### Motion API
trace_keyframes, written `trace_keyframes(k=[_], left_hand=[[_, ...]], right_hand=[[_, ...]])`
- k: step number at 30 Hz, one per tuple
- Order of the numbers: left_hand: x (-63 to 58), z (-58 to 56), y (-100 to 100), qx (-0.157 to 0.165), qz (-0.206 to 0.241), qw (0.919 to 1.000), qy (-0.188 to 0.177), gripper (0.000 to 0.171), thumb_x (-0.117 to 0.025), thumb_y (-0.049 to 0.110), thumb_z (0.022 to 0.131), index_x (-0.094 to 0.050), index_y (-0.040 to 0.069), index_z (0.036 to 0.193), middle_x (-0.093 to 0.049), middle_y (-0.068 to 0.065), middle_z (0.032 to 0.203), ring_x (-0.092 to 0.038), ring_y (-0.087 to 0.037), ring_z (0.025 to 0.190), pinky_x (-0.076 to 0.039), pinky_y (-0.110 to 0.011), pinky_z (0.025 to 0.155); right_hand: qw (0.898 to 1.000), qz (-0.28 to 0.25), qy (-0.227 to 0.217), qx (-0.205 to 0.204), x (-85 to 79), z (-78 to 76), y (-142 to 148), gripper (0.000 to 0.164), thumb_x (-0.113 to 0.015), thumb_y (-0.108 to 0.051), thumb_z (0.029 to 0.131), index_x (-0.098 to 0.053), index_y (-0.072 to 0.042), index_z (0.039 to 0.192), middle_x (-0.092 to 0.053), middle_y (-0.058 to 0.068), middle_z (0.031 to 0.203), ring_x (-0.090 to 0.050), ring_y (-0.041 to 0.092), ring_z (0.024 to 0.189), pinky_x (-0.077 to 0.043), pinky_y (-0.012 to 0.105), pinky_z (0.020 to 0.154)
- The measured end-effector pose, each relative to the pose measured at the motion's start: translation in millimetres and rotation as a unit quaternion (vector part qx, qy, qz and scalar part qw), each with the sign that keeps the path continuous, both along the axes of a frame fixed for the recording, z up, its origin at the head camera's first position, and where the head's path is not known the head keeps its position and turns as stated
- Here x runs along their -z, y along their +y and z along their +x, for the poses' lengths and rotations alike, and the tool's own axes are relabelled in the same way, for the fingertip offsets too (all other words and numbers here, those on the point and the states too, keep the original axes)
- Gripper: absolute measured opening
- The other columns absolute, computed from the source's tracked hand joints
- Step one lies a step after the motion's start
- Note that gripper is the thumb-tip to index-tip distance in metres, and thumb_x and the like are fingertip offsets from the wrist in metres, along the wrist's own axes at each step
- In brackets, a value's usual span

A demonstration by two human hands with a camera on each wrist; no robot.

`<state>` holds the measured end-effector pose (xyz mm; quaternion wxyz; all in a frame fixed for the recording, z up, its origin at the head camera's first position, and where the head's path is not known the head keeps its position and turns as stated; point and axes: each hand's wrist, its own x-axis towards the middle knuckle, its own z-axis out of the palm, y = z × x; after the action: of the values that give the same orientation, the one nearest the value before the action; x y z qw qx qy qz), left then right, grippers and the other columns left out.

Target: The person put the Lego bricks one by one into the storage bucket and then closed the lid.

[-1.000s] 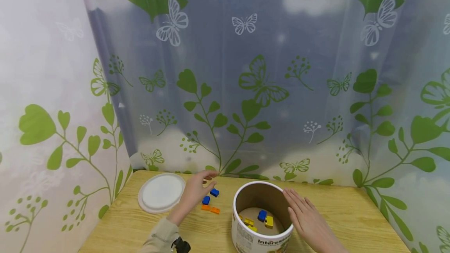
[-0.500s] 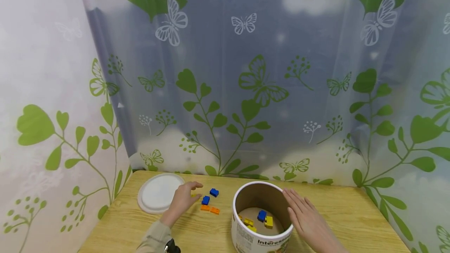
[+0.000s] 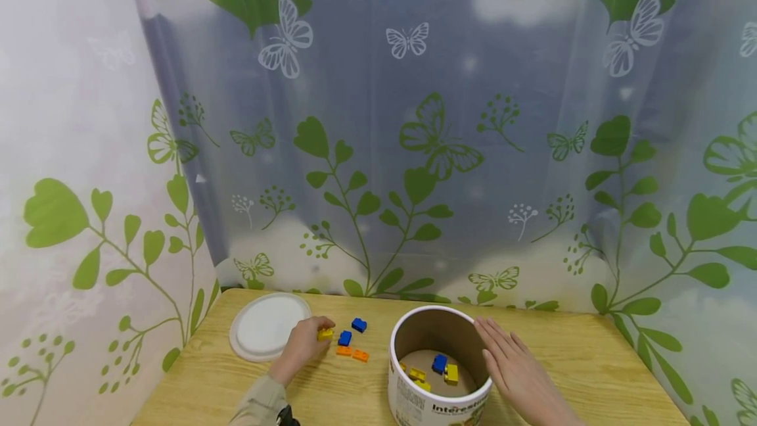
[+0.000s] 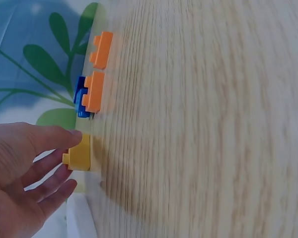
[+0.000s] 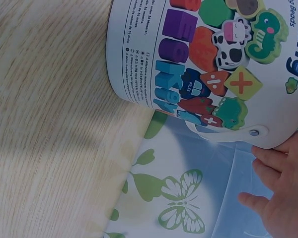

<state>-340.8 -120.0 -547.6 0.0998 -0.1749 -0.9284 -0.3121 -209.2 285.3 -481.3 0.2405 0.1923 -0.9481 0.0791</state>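
Observation:
My left hand point(image 3: 300, 346) pinches a yellow toy building brick point(image 4: 80, 154) between thumb and fingers, down at the wooden table. Just to the right of it lie two blue bricks point(image 3: 359, 325) and two orange bricks point(image 3: 361, 355). With straight fingers, my right hand point(image 3: 520, 373) rests against the right rim of a round white bucket point(image 3: 408, 401). Inside the bucket sit a blue brick point(image 3: 439, 363) and several yellow ones point(image 3: 452, 373). The right wrist view shows the bucket's printed side and its handle point(image 5: 208, 135), with the fingers touching near the rim.
A round white lid point(image 3: 269, 327) lies at the table's back left, close to the left hand. Behind the wooden table point(image 3: 568, 347) hangs a curtain point(image 3: 378, 150) printed with leaves and butterflies, and a pale wall covering stands at the left.
My left hand has moved left and down, away from above the blue bricks, and has taken hold of the yellow brick. The right hand stays at the bucket.

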Motion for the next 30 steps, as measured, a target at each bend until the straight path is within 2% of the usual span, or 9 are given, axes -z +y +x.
trace_keyframes(k=[10, 15, 20, 24, 25, 30], left_hand=[[4.6, 2.8, -5.9, 0.013, 0.001, 0.9998, -0.013, 0.024, -0.083, -0.005, 0.078, -0.071, 0.003, 0.097, -0.070, -0.008, 0.090, -0.066, -0.025, 0.080, -0.058, -0.041, 0.071], [5.0, 2.1, -6.4, 0.005, 0.008, 1.0000, 0.000, 0.024, -0.084, -0.004, 0.076, -0.070, 0.005, 0.094, -0.068, -0.004, 0.085, -0.063, -0.020, 0.076, -0.055, -0.034, 0.067], [-3.8, 3.9, -5.0, 0.001, 0.027, 0.9996, 0.007, 0.025, -0.083, -0.006, 0.076, -0.071, 0.007, 0.095, -0.069, -0.004, 0.086, -0.064, -0.019, 0.076, -0.056, -0.036, 0.068], [-15.0, 8.6, -2.6, 0.010, 0.034, 0.9993, 0.006, 0.025, -0.081, -0.005, 0.078, -0.071, 0.006, 0.097, -0.070, -0.005, 0.089, -0.066, -0.021, 0.080, -0.059, -0.038, 0.070], [-17.9, 9.6, -1.7, 0.014, 0.035, 0.9993, 0.007, 0.025, -0.082, -0.005, 0.078, -0.071, 0.006, 0.098, -0.070, -0.005, 0.090, -0.067, -0.022, 0.081, -0.059, -0.038, 0.071], [-32.5, 14.8, 6.2, 0.030, 0.032, 0.9987, 0.024, 0.025, -0.082, -0.003, 0.080, -0.071, 0.006, 0.101, -0.070, -0.004, 0.094, -0.067, -0.022, 0.084, -0.060, -0.036, 0.073]], right_hand=[[1.000, -0.008, 0.001, -0.005, 0.5, 0.4, -0.5, 0.049, -0.060, -0.014, 0.100, -0.052, -0.005, 0.147, -0.053, 0.011, 0.150, -0.049, 0.030, 0.138, -0.041, 0.058, 0.109], [1.000, -0.011, -0.004, -0.006, -0.5, 0.7, -0.7, 0.049, -0.059, -0.014, 0.100, -0.052, -0.005, 0.148, -0.052, 0.012, 0.150, -0.048, 0.030, 0.138, -0.041, 0.059, 0.109], [1.000, -0.009, -0.006, 0.003, -0.9, 1.3, -1.6, 0.049, -0.060, -0.016, 0.101, -0.052, -0.007, 0.148, -0.052, 0.009, 0.151, -0.048, 0.028, 0.139, -0.039, 0.057, 0.110], [1.000, -0.008, -0.010, 0.005, -1.1, 1.4, -1.8, 0.049, -0.059, -0.016, 0.101, -0.052, -0.008, 0.149, -0.052, 0.008, 0.151, -0.048, 0.027, 0.140, -0.039, 0.056, 0.110], [1.000, -0.010, -0.010, 0.003, -1.0, 1.4, -1.8, 0.049, -0.059, -0.016, 0.101, -0.052, -0.008, 0.149, -0.052, 0.008, 0.151, -0.048, 0.027, 0.140, -0.034, 0.050, 0.116], [1.000, -0.011, -0.008, 0.002, -1.6, 1.7, -2.2, 0.048, -0.059, -0.015, 0.101, -0.052, -0.007, 0.148, -0.052, 0.009, 0.151, -0.048, 0.028, 0.139, -0.035, 0.051, 0.116]])
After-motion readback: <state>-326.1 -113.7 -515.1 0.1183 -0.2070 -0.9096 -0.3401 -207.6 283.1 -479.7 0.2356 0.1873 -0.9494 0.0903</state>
